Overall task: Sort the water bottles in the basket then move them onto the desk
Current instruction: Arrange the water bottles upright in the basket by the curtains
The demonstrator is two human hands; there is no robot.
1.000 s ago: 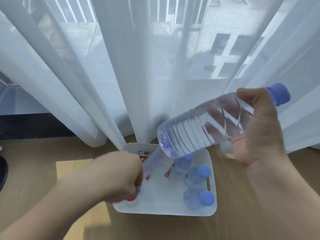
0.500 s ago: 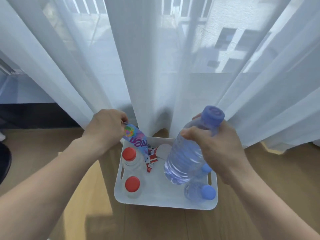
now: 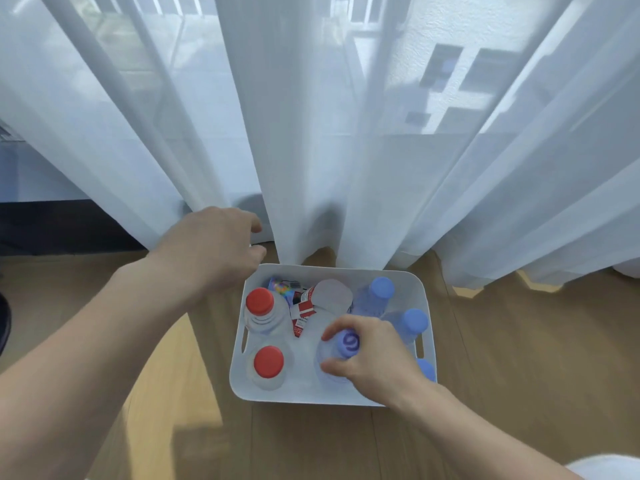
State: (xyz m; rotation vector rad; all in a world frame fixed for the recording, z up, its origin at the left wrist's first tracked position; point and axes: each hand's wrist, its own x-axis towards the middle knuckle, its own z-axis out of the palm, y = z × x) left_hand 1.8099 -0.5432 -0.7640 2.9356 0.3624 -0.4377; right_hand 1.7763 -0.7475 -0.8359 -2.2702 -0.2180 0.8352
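Note:
A white basket (image 3: 426, 303) stands on the wooden floor. My right hand (image 3: 374, 365) grips a blue-capped water bottle (image 3: 347, 342) by its neck, upright inside the basket near the front middle. Three more blue-capped bottles (image 3: 381, 289) stand along the basket's right side. Two red-capped bottles (image 3: 259, 301) stand on its left. A bottle with a red label (image 3: 311, 303) lies tipped at the back, next to a colourful wrapper (image 3: 280, 287). My left hand (image 3: 214, 247) hovers above the basket's back left corner with loosely curled fingers and holds nothing.
Sheer white curtains (image 3: 311, 133) hang down to the floor just behind the basket. Wooden floor (image 3: 519, 341) spreads around the basket. A dark object (image 3: 4, 323) shows at the left edge.
My right hand lowered the blue-capped bottle from tilted in the air to upright in the basket. My left hand let go of the colourful wrapper, which now lies at the back of the basket.

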